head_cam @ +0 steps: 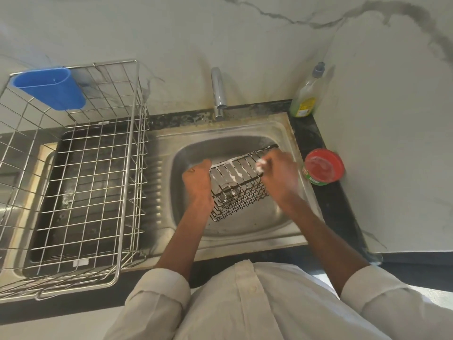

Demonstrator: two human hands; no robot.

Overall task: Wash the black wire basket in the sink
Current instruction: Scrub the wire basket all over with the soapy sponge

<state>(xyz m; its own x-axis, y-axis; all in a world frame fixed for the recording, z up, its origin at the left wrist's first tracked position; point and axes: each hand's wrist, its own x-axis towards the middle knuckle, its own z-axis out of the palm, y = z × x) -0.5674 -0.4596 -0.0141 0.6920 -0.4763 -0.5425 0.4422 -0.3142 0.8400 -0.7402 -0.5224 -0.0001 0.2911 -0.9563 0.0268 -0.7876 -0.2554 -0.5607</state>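
Both busy: left hand (197,182) clamped on black wire basket (239,185) over sink (289,133), right hand (277,173) pinching soapy scrubber (260,165) (blurred). Best worked wire by wire, turning steadily.

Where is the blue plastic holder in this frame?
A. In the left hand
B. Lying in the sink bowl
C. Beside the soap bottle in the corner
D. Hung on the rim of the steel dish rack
D: the blue plastic holder hangs on the top rim of the steel dish rack, left of the sink.
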